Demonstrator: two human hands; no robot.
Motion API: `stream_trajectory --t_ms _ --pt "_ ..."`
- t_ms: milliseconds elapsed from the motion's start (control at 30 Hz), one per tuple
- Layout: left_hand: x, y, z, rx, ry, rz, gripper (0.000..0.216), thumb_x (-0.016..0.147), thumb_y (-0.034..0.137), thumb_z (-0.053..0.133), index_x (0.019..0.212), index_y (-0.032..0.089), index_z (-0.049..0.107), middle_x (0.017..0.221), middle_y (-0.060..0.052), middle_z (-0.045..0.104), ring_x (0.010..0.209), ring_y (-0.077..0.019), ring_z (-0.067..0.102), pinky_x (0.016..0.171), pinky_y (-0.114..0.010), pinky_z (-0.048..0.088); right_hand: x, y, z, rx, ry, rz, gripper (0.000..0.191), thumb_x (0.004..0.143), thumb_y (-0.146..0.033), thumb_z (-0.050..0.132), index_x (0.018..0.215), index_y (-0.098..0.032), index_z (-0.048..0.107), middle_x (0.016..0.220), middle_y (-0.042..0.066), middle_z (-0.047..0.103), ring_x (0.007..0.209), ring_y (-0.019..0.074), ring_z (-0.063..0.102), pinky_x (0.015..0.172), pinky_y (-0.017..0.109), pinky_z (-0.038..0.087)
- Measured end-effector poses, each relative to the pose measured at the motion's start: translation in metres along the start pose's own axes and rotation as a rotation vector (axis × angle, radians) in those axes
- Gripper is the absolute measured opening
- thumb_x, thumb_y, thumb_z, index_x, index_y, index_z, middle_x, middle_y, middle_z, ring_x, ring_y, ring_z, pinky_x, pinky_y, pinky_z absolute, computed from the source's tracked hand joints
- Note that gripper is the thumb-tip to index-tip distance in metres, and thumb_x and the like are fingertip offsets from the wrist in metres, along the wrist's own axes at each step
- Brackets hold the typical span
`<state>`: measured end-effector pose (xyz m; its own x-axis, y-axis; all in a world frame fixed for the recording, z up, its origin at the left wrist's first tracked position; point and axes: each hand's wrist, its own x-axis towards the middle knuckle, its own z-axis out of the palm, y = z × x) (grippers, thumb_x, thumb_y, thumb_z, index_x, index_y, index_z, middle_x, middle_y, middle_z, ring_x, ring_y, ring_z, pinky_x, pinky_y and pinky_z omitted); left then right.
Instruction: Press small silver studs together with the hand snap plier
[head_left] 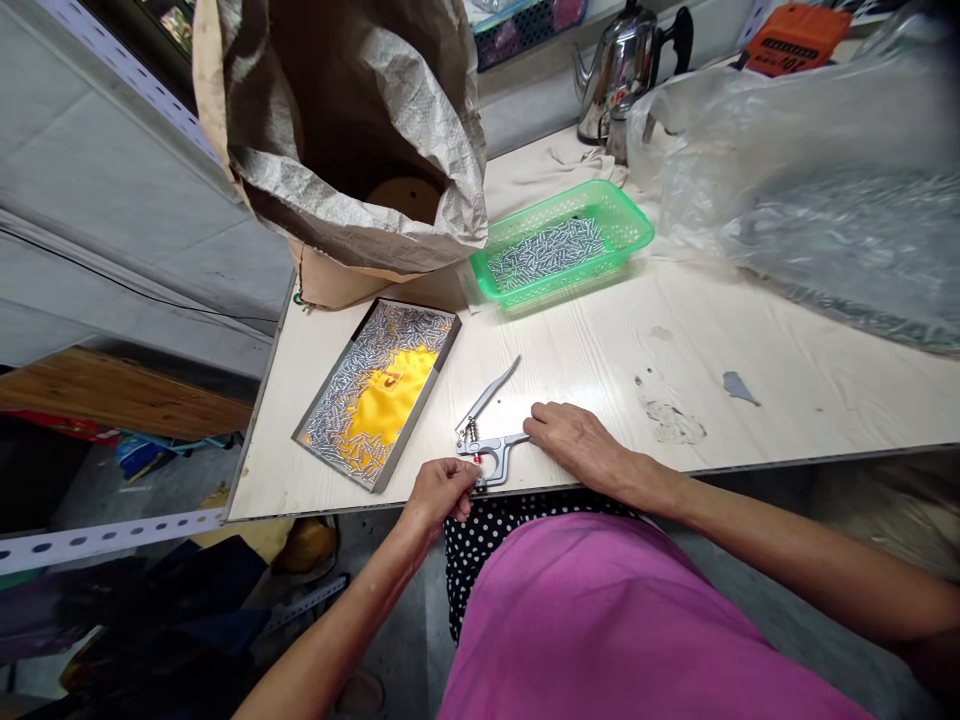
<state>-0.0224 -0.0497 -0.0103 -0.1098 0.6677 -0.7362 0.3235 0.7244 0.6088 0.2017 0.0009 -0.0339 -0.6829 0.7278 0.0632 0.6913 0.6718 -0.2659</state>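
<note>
Pliers (496, 444) sit on the table (585, 365), long axis roughly sideways, handles pointing right; right hand (571, 440) is curled over the lower one's end, left hand (440, 489) at the head (can't tell if it's gripping).

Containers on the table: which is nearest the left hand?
The shallow tray with the yellow bottom: its near corner sits beside the left hand. The green basket, sack and clear bag stand farther off.

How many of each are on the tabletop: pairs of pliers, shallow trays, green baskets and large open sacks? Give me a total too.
Pairs of pliers: 1
Shallow trays: 1
Green baskets: 1
Large open sacks: 1
Total: 4
</note>
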Motion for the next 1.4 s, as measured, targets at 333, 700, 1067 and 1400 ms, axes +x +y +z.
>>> stream_trajectory --t_ms 333,700,1067,1400 --pt "-0.002 0.001 0.001 0.008 0.010 0.007 0.026 0.076 0.035 0.072 0.069 0.014 0.058 0.044 0.009 0.047 0.032 -0.0054 0.042 0.033 -0.016 0.033 0.032 0.036 -0.017 0.027 -0.009 -0.197 0.086 0.071 -0.051 0.075 0.141 -0.016 0.038 0.152 0.020 0.031 0.137 0.0405 0.025 0.101 0.052 0.034" --pt "0.000 -0.002 0.002 0.012 0.025 0.001 0.032 0.073 0.042 0.073 0.070 0.015 0.057 0.043 0.009 0.046 0.033 -0.0059 0.040 0.034 -0.017 0.035 0.062 0.040 -0.022 -0.138 -0.174 -0.257 0.079 0.064 -0.063 0.075 0.119 -0.009 0.056 0.111 0.016 0.059 0.101 0.0315 0.049 0.086 0.044 0.038" --pt "-0.019 0.010 0.014 0.816 0.391 0.702 0.024 0.090 0.034 0.059 0.106 0.018 0.062 0.103 -0.008 0.063 0.095 -0.0223 0.061 0.082 -0.034 0.051 0.041 0.028 -0.025 -0.077 -0.151 -0.219 0.035 0.075 -0.040 0.077 0.092 -0.012 0.063 0.094 0.012 0.061 0.088 0.0236 0.051 0.072 0.034 0.040" --pt "0.029 0.042 0.033 1.149 0.217 0.943 0.070 0.084 0.039 0.068 0.140 0.012 0.037 0.129 -0.016 0.054 0.113 -0.0304 0.050 0.092 -0.044 0.046 0.030 0.030 -0.029 -0.019 -0.172 -0.130 0.066 0.069 -0.050 0.080 0.114 -0.006 0.059 0.103 0.015 0.059 0.092 0.0265 0.050 0.074 0.036 0.043"
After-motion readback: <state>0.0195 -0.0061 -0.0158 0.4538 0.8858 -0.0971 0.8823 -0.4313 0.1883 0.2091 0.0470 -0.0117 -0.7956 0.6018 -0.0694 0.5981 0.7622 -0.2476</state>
